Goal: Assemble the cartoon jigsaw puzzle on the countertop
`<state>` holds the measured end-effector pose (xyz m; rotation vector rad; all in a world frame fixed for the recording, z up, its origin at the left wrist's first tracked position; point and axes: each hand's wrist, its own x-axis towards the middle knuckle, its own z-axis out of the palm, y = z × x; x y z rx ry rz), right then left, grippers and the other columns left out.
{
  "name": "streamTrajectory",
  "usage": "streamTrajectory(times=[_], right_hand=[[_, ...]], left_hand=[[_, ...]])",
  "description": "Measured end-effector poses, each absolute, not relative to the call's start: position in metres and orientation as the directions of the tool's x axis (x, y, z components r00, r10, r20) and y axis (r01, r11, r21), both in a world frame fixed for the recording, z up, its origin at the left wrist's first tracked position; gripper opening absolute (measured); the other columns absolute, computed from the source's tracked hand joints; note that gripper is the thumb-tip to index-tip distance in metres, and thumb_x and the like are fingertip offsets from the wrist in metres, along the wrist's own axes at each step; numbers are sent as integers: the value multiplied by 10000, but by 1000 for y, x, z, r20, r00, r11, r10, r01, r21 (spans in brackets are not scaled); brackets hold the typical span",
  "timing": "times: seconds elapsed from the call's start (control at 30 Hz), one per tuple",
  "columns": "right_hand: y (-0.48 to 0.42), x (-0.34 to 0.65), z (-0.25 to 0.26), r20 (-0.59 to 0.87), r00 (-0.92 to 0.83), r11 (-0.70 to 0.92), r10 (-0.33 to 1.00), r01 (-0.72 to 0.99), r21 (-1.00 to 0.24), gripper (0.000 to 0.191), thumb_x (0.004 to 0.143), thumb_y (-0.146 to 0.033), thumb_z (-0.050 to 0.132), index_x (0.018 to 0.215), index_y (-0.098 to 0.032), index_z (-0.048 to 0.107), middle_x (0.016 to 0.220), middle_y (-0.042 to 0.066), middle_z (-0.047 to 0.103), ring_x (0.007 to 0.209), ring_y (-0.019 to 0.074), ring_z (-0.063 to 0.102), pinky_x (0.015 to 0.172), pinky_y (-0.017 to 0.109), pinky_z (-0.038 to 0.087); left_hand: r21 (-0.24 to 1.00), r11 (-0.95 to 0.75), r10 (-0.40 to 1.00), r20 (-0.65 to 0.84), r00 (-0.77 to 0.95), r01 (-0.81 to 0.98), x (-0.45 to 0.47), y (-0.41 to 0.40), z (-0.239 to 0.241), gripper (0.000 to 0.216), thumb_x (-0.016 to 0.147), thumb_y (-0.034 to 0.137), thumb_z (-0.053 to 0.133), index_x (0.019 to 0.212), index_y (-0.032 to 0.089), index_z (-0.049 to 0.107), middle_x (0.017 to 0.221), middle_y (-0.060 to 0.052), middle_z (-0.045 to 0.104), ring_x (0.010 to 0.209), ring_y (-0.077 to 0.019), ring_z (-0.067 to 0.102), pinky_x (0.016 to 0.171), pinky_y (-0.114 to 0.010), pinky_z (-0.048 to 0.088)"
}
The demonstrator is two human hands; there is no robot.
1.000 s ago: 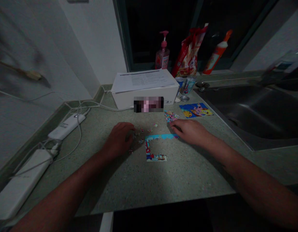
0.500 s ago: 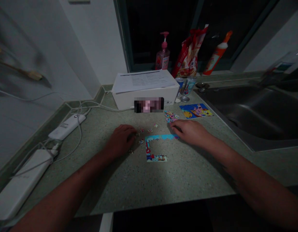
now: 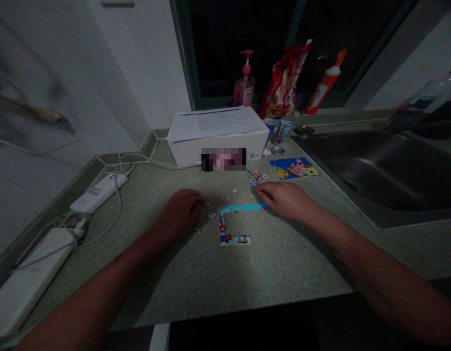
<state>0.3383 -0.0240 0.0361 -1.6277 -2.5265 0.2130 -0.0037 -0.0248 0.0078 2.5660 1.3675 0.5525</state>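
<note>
A partly joined jigsaw puzzle border (image 3: 222,222) lies on the counter, with a light-blue top strip, a left side and a short bottom strip. My left hand (image 3: 183,209) rests left of it, fingers loosely bent and apart from the thumb, beside several loose puzzle pieces (image 3: 212,215). At the strip's right end, my right hand (image 3: 284,196) touches the near edge of a heap of small puzzle pieces (image 3: 257,176). Its fingertips are drawn together; whatever may be between them is hidden. A blue picture card (image 3: 294,167) with cartoon figures lies beyond this hand.
Behind the puzzle stands a white box (image 3: 181,152) with paper on top and a blurred-out phone leaning on it. Cans (image 3: 284,130) stand beside the box. A sink (image 3: 375,180) is at right; a power bank (image 3: 99,192), power strip (image 3: 35,273) and cables are at left.
The whole view has shifted slightly. Both hands stay in nearly the same places, and the puzzle border looks the same.
</note>
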Motion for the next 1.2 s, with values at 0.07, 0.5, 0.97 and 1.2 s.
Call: streamTrajectory(times=[0.07, 0.5, 0.97, 1.2], right_hand=[[-24, 338, 36, 27, -413, 411, 910, 893, -186, 342, 1044, -300, 422, 1104, -234, 752, 1125, 114, 791, 948, 286, 733, 788, 415, 520], [-24, 338, 36, 41, -415, 415, 909, 891, -184, 322, 1037, -299, 433, 1076, -249, 749, 1097, 109, 795, 947, 282, 735, 789, 409, 525], [-25, 337, 38, 31, -417, 415, 908, 890, -187, 313, 1042, -296, 435, 1050, -248, 744, 1082, 113, 795, 942, 287, 735, 799, 424, 531], [-24, 339, 36, 45, -423, 424, 905, 887, -182, 317, 1036, -301, 435, 1062, -262, 748, 1066, 96, 795, 937, 271, 732, 794, 408, 532]], left_hand=[[329, -557, 831, 228, 508, 763, -3, -25, 9, 244, 971, 171, 544, 1088, 187, 757, 1158, -113, 747, 1109, -288, 648, 1037, -516, 512], [332, -560, 827, 265, 495, 759, -4, -24, 6, 211, 985, 202, 543, 1052, 198, 743, 1120, -100, 756, 1081, -285, 657, 1031, -520, 514], [331, -559, 828, 256, 498, 760, -4, -23, 8, 194, 978, 211, 559, 1031, 216, 745, 1109, -86, 759, 1070, -279, 660, 1015, -519, 523], [327, -562, 826, 265, 497, 760, -5, -23, 5, 214, 962, 191, 565, 1044, 223, 760, 1130, -79, 760, 1087, -271, 659, 1017, -510, 529]])
